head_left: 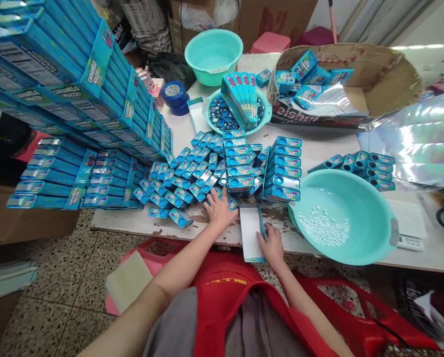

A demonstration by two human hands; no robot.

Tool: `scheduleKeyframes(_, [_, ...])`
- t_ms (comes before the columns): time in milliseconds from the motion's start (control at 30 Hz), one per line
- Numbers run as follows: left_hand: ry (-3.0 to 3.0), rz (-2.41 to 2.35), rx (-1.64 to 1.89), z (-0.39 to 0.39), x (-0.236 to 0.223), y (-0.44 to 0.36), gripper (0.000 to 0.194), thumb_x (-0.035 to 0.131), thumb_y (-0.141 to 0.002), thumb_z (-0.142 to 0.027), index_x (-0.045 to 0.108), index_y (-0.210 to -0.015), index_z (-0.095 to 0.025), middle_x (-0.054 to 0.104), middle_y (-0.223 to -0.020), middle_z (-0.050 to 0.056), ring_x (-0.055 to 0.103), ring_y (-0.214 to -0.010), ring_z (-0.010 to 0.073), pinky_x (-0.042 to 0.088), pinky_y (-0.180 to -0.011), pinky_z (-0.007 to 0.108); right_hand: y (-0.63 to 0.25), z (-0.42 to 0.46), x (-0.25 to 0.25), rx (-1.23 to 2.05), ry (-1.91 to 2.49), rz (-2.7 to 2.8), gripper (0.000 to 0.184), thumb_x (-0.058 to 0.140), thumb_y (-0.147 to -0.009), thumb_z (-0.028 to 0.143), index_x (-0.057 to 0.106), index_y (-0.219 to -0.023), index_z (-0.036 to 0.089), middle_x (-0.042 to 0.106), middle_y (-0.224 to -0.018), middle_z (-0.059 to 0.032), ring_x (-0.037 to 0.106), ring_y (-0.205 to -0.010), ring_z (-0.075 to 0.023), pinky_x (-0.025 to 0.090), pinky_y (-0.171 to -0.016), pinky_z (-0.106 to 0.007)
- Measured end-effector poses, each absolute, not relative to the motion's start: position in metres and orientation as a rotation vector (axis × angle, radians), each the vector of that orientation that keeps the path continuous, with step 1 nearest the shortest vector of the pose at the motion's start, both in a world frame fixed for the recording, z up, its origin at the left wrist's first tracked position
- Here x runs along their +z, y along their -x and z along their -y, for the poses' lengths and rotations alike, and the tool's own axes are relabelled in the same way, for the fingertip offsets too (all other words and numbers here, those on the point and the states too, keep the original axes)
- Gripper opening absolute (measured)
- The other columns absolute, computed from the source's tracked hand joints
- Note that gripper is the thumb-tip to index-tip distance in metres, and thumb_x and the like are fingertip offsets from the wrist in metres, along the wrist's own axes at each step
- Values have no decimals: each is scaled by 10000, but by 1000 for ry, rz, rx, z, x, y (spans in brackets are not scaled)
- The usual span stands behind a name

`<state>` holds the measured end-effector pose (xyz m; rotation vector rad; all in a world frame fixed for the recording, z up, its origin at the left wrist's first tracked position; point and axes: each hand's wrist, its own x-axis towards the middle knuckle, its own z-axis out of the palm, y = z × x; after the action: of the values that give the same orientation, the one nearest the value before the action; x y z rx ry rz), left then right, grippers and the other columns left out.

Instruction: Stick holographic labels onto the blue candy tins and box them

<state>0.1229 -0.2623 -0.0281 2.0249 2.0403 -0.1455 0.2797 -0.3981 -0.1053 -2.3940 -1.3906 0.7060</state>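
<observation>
My left hand point(220, 210) reaches to the near edge of a pile of small blue candy tins point(185, 194), fingers spread and touching the tins there. It does not appear closed round any of them. At the table's front edge, my right hand point(273, 243) grips the right side of a shallow display box point(250, 235), thumb inside and fingers outside. That box is white inside with blue edges, and nothing lies in it. Just behind stand two rows of upright blue tins, one row point(240, 171) beyond my left hand and another point(282, 183) beyond the box.
A teal basin point(370, 233) with white tablets stands right. Filled display boxes point(95, 74) rise in a tall stack at left. Farther back are a bowl of dark round caps point(268, 111), another teal basin point(214, 49), blue tape point(174, 94) and a cut cardboard box point(385, 74).
</observation>
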Motion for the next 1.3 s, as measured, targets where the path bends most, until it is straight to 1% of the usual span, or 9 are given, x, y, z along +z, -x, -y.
scheduleKeyframes(233, [-2115, -1930, -68, 285, 0, -89, 730, 622, -727, -492, 404, -1393, -288, 337, -1384, 171, 392, -1197, 376, 358, -932, 549, -283, 405, -98, 730, 2355, 1583, 297, 454, -856, 226, 615, -1098, 167, 620, -993, -81, 568, -828, -181, 405, -674, -260])
scheduleKeyframes(400, [-2089, -1728, 118, 313, 29, -49, 805, 698, -639, -475, 420, -1366, -270, 354, -1361, 122, 375, -1255, 335, 360, -1003, 502, -264, 386, -94, 816, 2261, 1711, 322, 472, -853, 209, 622, -1139, 198, 634, -1018, -69, 589, -864, -181, 424, -677, -254])
scheduleKeyframes(533, [-1952, -1456, 169, 306, 13, -57, 868, 754, -566, -433, 426, -1348, -247, 383, -1329, 98, 410, -1245, 276, 377, -1035, 407, -248, 368, -96, 894, 2149, 1756, 339, 473, -851, 214, 619, -1157, 224, 643, -1072, -67, 599, -938, -199, 451, -719, -271])
scheduleKeyframes(600, [-1943, -1428, 96, 294, -2, -70, 878, 759, -568, -424, 421, -1357, -242, 386, -1335, 107, 413, -1240, 281, 375, -1033, 411, -246, 365, -98, 924, 2114, 1766, 336, 470, -843, 199, 626, -1139, 229, 653, -1047, -61, 606, -931, -198, 458, -723, -274])
scheduleKeyframes(767, [-2347, -1298, -142, 270, -24, -89, 827, 711, -663, -401, 379, -1412, -285, 297, -1470, 139, 300, -1326, 368, 262, -1058, 538, -249, 376, -104, 919, 2112, 1823, 308, 468, -833, 191, 649, -1078, 232, 656, -1008, -62, 619, -881, -193, 469, -717, -278])
scheduleKeyframes(900, [-2579, -1224, -154, 279, -29, -86, 858, 680, -725, -424, 283, -1469, -264, 227, -1532, 172, 175, -1408, 379, 159, -1096, 578, -244, 379, -99, 958, 2191, 1828, 316, 461, -841, 209, 610, -1120, 212, 620, -1078, -85, 613, -916, -211, 471, -694, -291])
scheduleKeyframes(1067, [-2638, -1394, -102, 304, -43, -85, 823, 554, -830, -495, 200, -1494, -161, 161, -1548, 219, 92, -1438, 365, 109, -1104, 613, -232, 360, -97, 900, 2127, 1818, 588, 553, -807, 280, 397, -1365, 185, 538, -1222, -116, 545, -1078, -261, 471, -764, -334])
scheduleKeyframes(1200, [-2598, -1412, -4, 308, -43, -66, 752, 532, -842, -501, 256, -1479, -211, 205, -1553, 153, 95, -1441, 353, 132, -1107, 617, -224, 340, -104, 941, 2179, 1824, 498, 541, -816, 268, 484, -1306, 197, 557, -1149, -115, 564, -985, -266, 456, -726, -337])
scheduleKeyframes(1300, [-2430, -1730, 206, 312, -33, -12, 491, 420, -906, -319, 426, -1384, -205, 389, -1470, 119, 201, -1427, 274, 194, -1136, 522, -224, 344, -106, 885, 2153, 1769, 478, 522, -835, 345, 488, -1283, 184, 551, -1122, -125, 559, -953, -273, 461, -712, -359])
